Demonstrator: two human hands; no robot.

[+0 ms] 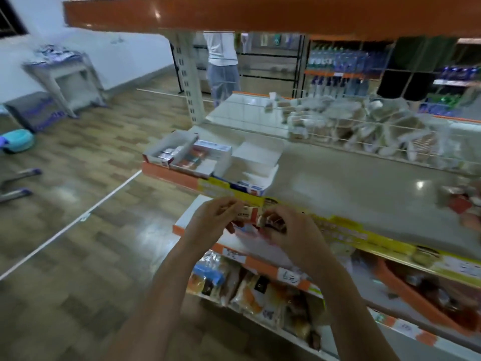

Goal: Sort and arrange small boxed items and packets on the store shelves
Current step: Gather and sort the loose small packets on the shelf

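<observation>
Small box (246,214) | pinched by left hand (213,220) | right hand (289,231) grips packet (272,222)

nothing here reads cleanly. two white handwritten price tags (287,276) sit on the orange edge of the lower shelf (263,267), their marks too blurred to make out. the yellow label strip (338,230) on the middle shelf edge carries printed rows (motion blur smears them all). print on the small box (246,213) is illegible.
</observation>
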